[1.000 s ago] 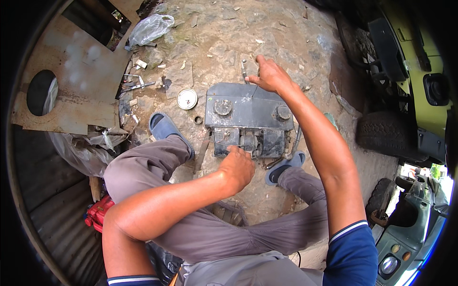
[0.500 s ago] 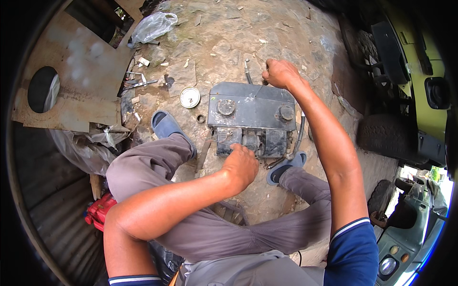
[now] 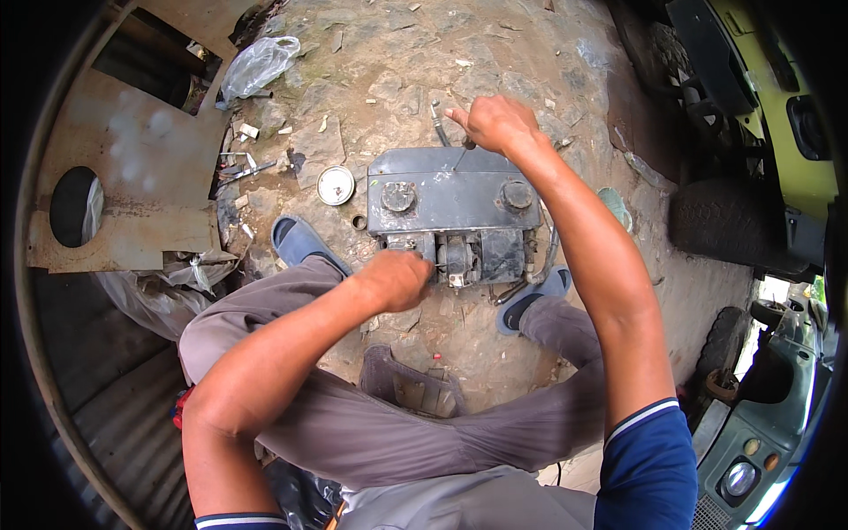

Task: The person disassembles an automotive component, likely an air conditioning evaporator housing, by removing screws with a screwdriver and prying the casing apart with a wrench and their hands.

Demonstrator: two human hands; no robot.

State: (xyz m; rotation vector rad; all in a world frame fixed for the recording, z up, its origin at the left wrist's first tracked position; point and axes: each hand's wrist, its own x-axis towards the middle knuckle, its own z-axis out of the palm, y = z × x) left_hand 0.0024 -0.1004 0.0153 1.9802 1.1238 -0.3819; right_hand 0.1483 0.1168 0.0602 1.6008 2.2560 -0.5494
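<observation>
A black box-shaped unit (image 3: 455, 205) with two round caps (image 3: 398, 197) stands on the ground between my feet. Above its far edge is my right hand (image 3: 502, 122), closed around a screwdriver (image 3: 469, 144); the thin shaft points down at the unit's top. My left hand (image 3: 397, 279) is curled against the near left part of the unit. Its fingertips are partly hidden and a little blurred, so what they grip cannot be made out. Beside that hand, a rounded grey part (image 3: 456, 258) sits in the unit's near side.
An open round tin (image 3: 336, 185) and a small metal ring (image 3: 359, 223) lie left of the unit. A hose (image 3: 439, 124) extends beyond it. Loose tools (image 3: 247, 170) and a clear plastic bag (image 3: 259, 68) are farther left. A vehicle tyre (image 3: 726, 221) stands at right.
My left hand has shifted left along the unit's near side. My right hand has moved slightly left and nearer with the screwdriver. The whole view has shifted a little.
</observation>
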